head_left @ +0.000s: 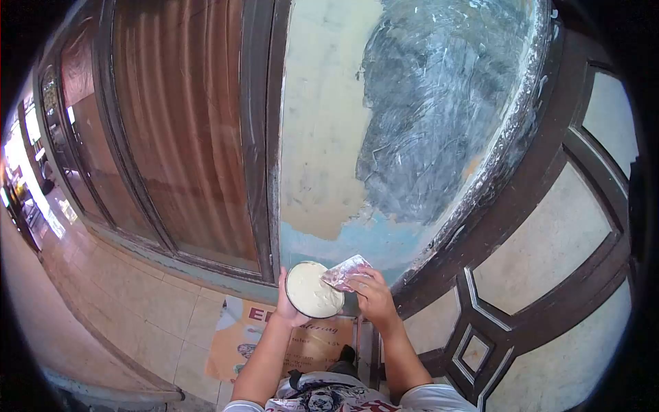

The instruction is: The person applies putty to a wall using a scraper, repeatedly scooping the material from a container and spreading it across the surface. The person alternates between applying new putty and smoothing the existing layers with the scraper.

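Note:
A round bowl (312, 292) of creamy off-white paste sits in my left hand (287, 307), whose fingers wrap its left side and underside. My right hand (373, 296) grips a flat, paste-smeared putty scraper (349, 270). The scraper's lower left edge is over the bowl and seems to touch the paste near the rim. Just beyond both hands stands a wall panel (322, 248), pale blue at the bottom and cream higher up. A large grey smeared patch (439, 110) covers its upper right.
On the left is a dark-framed window (257, 137) with brown curtains (182, 117) behind the glass. A brown panelled door (542, 247) with pale insets stands on the right. Underfoot, an orange printed banner (230, 343) lies on the tiled floor (154, 312).

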A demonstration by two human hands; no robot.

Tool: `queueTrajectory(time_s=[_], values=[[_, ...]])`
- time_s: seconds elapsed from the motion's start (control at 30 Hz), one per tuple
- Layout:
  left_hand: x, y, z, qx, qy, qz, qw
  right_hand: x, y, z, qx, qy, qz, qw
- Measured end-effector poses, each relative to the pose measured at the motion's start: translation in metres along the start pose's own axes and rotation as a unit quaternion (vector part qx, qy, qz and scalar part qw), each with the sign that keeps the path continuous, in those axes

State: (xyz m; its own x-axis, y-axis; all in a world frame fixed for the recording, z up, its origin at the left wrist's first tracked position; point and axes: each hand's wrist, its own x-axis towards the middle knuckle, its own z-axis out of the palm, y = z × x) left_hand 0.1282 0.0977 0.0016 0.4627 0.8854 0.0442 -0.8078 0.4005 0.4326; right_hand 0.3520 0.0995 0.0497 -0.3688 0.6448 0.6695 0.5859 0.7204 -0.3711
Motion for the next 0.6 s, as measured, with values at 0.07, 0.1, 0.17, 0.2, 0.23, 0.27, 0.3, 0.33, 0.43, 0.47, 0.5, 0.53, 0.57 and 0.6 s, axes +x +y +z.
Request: queueTrajectory(time_s=[0.07,0.1,0.17,0.2,0.23,0.27,0.3,0.33,0.43,0.47,0.5,0.53,0.57,0.6], values=[[0.002,-0.003,-0.004,-0.002,0.029,0.012,0.999,0.001,0.0,0.001,0.001,0.004,0.002,1.0],[0.001,-0.004,-0.005,-0.002,0.03,0.012,0.999,0.002,0.0,0.002,0.001,0.011,0.0,1.0],[-0.001,-0.003,-0.005,0.003,-0.001,0.009,1.0,0.004,0.0,0.004,0.0,0.018,-0.003,1.0],[-0.003,-0.003,-0.005,-0.02,-0.026,-0.004,0.999,0.004,0.0,0.004,0.0,0.029,0.003,1.0],[-0.003,-0.004,-0.011,-0.02,-0.026,-0.002,0.999,0.005,0.0,0.005,0.0,0.041,0.009,0.999],[-0.002,-0.007,-0.021,-0.036,-0.008,0.005,0.999,0.004,0.002,0.005,0.001,0.04,0.008,0.999],[-0.003,-0.008,-0.023,-0.052,0.01,0.011,0.999,0.003,0.005,0.006,-0.01,0.057,0.02,0.998],[-0.007,-0.009,-0.024,-0.054,0.016,0.03,0.998,0.002,0.009,0.007,-0.021,0.075,0.033,0.996],[-0.015,-0.005,-0.042,-0.093,0.038,0.046,0.994,0.002,0.017,0.013,0.034,0.092,0.153,0.983],[-0.017,-0.003,-0.049,-0.122,0.052,0.063,0.989,0.003,0.024,0.013,0.032,0.091,0.152,0.984],[-0.022,0.0,-0.053,-0.123,0.052,0.063,0.989,0.004,0.033,0.012,0.045,0.073,0.192,0.978],[-0.028,0.005,-0.054,-0.124,0.032,0.077,0.989,0.006,0.044,0.012,0.058,0.055,0.231,0.97],[-0.033,0.011,-0.057,-0.125,0.012,0.091,0.988,0.008,0.062,0.016,0.058,0.054,0.23,0.97],[-0.035,0.016,-0.064,-0.123,-0.068,0.074,0.987,0.012,0.083,0.022,0.037,0.062,0.192,0.979]])
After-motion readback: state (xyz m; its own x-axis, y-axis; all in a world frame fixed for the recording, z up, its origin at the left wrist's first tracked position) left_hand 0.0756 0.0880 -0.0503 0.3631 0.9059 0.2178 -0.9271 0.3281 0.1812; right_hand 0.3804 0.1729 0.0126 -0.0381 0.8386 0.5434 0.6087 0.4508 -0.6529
